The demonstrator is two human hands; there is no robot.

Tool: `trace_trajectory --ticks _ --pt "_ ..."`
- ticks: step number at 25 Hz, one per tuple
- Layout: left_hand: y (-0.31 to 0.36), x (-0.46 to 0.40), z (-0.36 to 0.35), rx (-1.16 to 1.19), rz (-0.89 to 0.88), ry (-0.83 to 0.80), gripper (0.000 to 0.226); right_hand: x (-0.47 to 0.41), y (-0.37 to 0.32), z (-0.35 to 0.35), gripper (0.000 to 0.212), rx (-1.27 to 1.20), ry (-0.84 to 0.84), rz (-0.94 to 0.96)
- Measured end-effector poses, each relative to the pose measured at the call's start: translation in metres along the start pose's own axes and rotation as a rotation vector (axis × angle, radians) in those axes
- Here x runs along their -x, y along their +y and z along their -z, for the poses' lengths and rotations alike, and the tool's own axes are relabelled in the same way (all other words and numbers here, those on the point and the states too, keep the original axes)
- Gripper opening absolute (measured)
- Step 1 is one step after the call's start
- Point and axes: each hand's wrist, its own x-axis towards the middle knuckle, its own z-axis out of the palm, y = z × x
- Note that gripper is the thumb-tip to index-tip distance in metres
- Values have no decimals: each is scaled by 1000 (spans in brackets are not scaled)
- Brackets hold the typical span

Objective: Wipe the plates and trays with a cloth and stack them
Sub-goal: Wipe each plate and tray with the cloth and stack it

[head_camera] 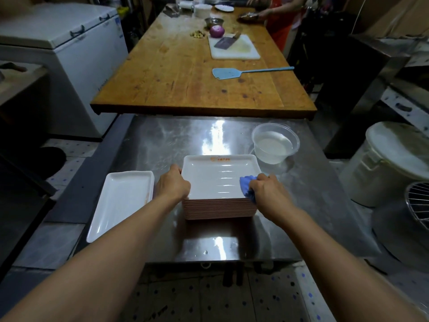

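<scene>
Two hands: left hand fingers clasp top tray rim; right hand fingers pinch blue cloth.
Handling: rigid, glossy, likely slippery; grip rims.

Stack of trays sits mid steel table: white insides, pinkish-brown rims, edges aligned, all lying flat. Top tray is rectangular, glossy white, orange logo at its far rim, faint ridges across the base. Blue cloth is bunched on the top tray's right near corner, draping over the edge. Single long white tray lies flat just left of the stack, apart from it, angled slightly.
</scene>
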Motion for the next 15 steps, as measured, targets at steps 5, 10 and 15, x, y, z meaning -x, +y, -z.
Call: trace_trajectory --ticks 5,10,15 --pt "13 22 8 -161 -17 90 47 12 12 13 13 -296 55 -226" --pt "28 51 -6 -254 -519 111 33 10 28 19 29 -741 378 -483" --pt "36 57 -21 -382 -693 96 12 16 33 10 31 -821 389 -573"
